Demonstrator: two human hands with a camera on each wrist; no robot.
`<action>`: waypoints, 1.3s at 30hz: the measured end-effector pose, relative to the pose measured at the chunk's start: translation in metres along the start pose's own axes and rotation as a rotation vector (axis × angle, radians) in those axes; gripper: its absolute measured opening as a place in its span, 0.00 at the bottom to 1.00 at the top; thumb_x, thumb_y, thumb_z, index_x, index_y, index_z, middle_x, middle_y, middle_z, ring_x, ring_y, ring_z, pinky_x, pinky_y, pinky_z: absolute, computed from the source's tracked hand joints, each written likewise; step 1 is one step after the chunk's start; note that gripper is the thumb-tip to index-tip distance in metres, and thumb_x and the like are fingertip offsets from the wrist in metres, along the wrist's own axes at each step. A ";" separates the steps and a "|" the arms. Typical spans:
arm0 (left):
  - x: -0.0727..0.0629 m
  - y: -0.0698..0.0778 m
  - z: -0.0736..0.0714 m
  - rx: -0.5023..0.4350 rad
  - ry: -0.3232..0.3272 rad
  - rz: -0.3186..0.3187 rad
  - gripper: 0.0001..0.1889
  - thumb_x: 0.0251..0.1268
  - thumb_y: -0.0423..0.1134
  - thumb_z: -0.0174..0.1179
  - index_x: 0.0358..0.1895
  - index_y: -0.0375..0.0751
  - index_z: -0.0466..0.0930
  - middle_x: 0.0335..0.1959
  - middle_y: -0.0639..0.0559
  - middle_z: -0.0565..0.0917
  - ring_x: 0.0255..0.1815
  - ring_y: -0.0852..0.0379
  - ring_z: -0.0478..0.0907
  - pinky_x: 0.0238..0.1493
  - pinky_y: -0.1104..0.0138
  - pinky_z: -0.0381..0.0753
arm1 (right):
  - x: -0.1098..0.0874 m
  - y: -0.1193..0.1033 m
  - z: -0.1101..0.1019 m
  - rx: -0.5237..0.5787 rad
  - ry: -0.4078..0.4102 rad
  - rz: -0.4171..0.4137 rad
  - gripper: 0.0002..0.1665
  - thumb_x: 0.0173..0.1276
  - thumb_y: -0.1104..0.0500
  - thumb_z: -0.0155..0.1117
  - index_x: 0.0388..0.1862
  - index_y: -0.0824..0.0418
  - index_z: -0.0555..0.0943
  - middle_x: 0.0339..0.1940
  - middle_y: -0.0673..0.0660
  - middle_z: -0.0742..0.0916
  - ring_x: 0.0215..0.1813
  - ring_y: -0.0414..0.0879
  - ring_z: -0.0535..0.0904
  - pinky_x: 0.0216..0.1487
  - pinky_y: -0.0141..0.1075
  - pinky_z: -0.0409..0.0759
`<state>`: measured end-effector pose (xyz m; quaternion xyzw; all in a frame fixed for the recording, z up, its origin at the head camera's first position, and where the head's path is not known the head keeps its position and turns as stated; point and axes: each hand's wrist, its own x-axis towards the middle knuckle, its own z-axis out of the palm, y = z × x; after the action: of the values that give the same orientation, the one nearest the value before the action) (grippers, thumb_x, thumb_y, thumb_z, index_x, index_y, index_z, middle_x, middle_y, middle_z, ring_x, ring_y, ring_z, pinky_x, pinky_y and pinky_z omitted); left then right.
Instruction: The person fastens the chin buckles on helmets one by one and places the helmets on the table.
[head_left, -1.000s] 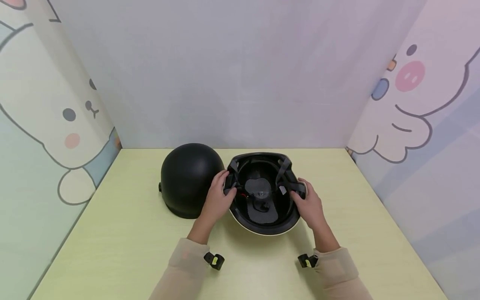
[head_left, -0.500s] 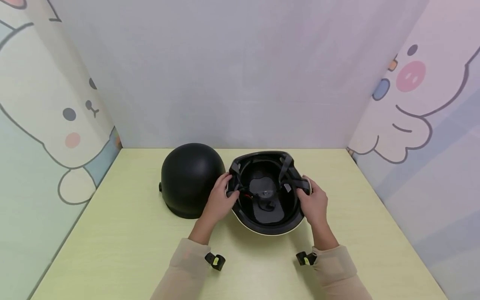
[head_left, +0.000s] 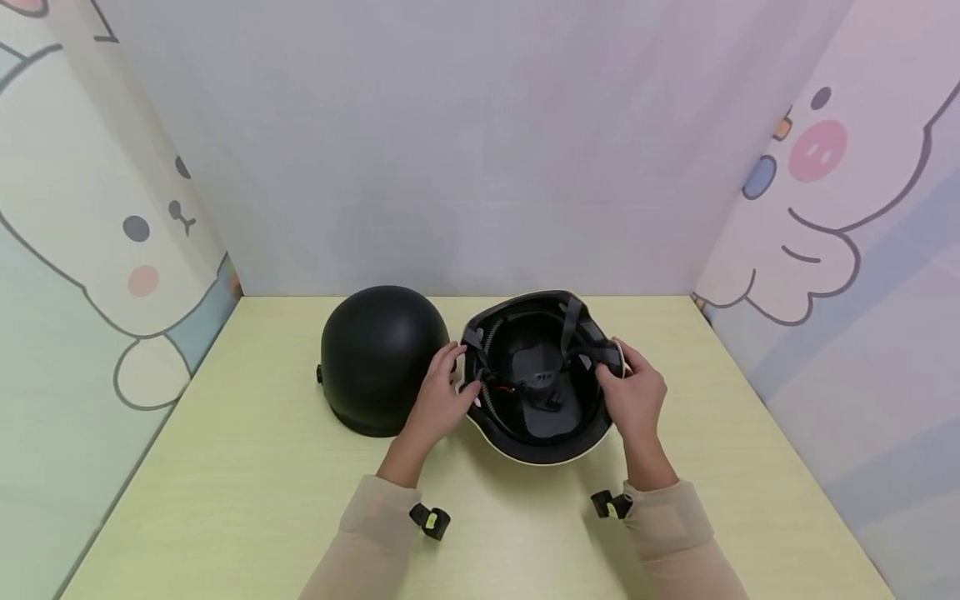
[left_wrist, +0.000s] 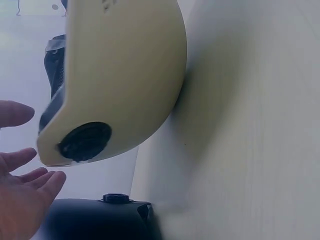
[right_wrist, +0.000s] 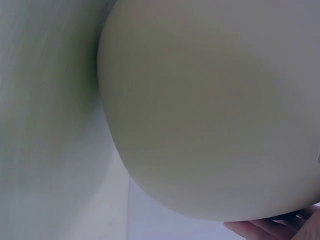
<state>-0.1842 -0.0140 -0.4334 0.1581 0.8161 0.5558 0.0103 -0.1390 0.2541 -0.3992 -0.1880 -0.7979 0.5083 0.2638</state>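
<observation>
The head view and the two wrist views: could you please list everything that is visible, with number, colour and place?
Cream helmet: 1, cream outside, black inside, open side up between the hands
Straps: exact count unclear, dark grey, inside that helmet
Round fitting: 1 clearly visible, black, on its outer side
Black helmet: 1, black, dome up at its left
Table: 1, pale yellow-green, beneath
Backdrop: 1, pale grey-lilac, behind
Cartoon panels: 2, pastel, at both sides
Wrist devices: 2, black with yellow-green marks, by the cuffs
Sleeves: 2, beige, front
Left hand: 1, bare, around the left rim
Right hand: 1, bare, gripping the right rim
</observation>
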 end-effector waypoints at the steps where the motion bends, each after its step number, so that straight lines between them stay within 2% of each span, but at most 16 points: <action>1: 0.000 0.000 0.000 0.002 0.001 0.001 0.32 0.66 0.38 0.61 0.73 0.41 0.62 0.75 0.46 0.54 0.64 0.34 0.68 0.57 0.47 0.72 | 0.000 -0.001 0.000 -0.003 0.001 -0.007 0.27 0.57 0.65 0.65 0.59 0.60 0.82 0.53 0.62 0.84 0.49 0.52 0.83 0.33 0.20 0.73; 9: 0.002 0.003 0.001 -0.010 0.003 0.037 0.32 0.66 0.38 0.61 0.72 0.38 0.62 0.75 0.43 0.54 0.67 0.35 0.65 0.61 0.48 0.68 | 0.001 -0.011 -0.002 -0.069 0.034 -0.057 0.27 0.57 0.65 0.65 0.58 0.59 0.83 0.51 0.63 0.85 0.50 0.52 0.82 0.35 0.18 0.70; 14: 0.003 0.007 0.003 -0.005 -0.003 0.065 0.32 0.65 0.38 0.61 0.72 0.38 0.62 0.75 0.42 0.55 0.66 0.35 0.65 0.62 0.48 0.67 | -0.002 -0.018 -0.003 -0.060 0.036 -0.104 0.27 0.57 0.68 0.64 0.59 0.60 0.82 0.52 0.62 0.85 0.52 0.52 0.82 0.38 0.18 0.71; 18: 0.005 0.011 0.005 -0.002 -0.013 0.076 0.32 0.66 0.38 0.60 0.72 0.38 0.62 0.75 0.43 0.54 0.65 0.35 0.66 0.60 0.48 0.69 | -0.005 -0.023 -0.002 -0.077 0.044 -0.180 0.28 0.57 0.69 0.64 0.59 0.63 0.81 0.54 0.62 0.84 0.52 0.53 0.82 0.45 0.31 0.77; 22: 0.008 0.017 0.007 -0.001 -0.017 0.089 0.32 0.67 0.38 0.60 0.72 0.37 0.61 0.75 0.45 0.54 0.66 0.36 0.65 0.61 0.49 0.68 | -0.008 -0.027 0.000 -0.151 0.072 -0.315 0.27 0.55 0.71 0.66 0.57 0.66 0.82 0.54 0.64 0.84 0.50 0.57 0.82 0.47 0.47 0.79; 27: 0.014 0.029 0.009 0.052 -0.008 0.089 0.32 0.67 0.40 0.60 0.72 0.41 0.62 0.75 0.48 0.55 0.70 0.43 0.61 0.63 0.48 0.64 | -0.011 -0.031 0.002 -0.251 0.085 -0.442 0.27 0.53 0.72 0.67 0.56 0.67 0.82 0.54 0.64 0.84 0.54 0.59 0.80 0.51 0.51 0.77; 31: 0.021 0.040 0.011 0.097 -0.004 0.112 0.32 0.69 0.42 0.59 0.73 0.42 0.61 0.75 0.48 0.55 0.72 0.45 0.57 0.64 0.45 0.62 | -0.016 -0.035 0.004 -0.308 0.082 -0.471 0.28 0.52 0.72 0.68 0.56 0.67 0.82 0.55 0.62 0.84 0.57 0.58 0.78 0.52 0.52 0.75; 34: 0.026 0.047 0.012 0.114 -0.007 0.130 0.32 0.70 0.44 0.58 0.73 0.41 0.60 0.75 0.46 0.55 0.72 0.44 0.57 0.64 0.46 0.62 | -0.020 -0.038 0.006 -0.341 0.081 -0.477 0.28 0.52 0.71 0.68 0.56 0.66 0.82 0.55 0.62 0.84 0.57 0.58 0.78 0.50 0.53 0.76; 39: 0.032 0.054 0.014 0.125 0.000 0.125 0.31 0.72 0.47 0.56 0.74 0.41 0.60 0.75 0.44 0.55 0.71 0.44 0.58 0.64 0.46 0.62 | -0.025 -0.042 0.007 -0.380 0.059 -0.466 0.28 0.54 0.70 0.70 0.57 0.65 0.82 0.57 0.61 0.83 0.57 0.59 0.78 0.47 0.55 0.77</action>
<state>-0.1982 0.0250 -0.3845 0.2091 0.8377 0.5034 -0.0343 -0.1246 0.2176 -0.3694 -0.0606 -0.8925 0.2698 0.3564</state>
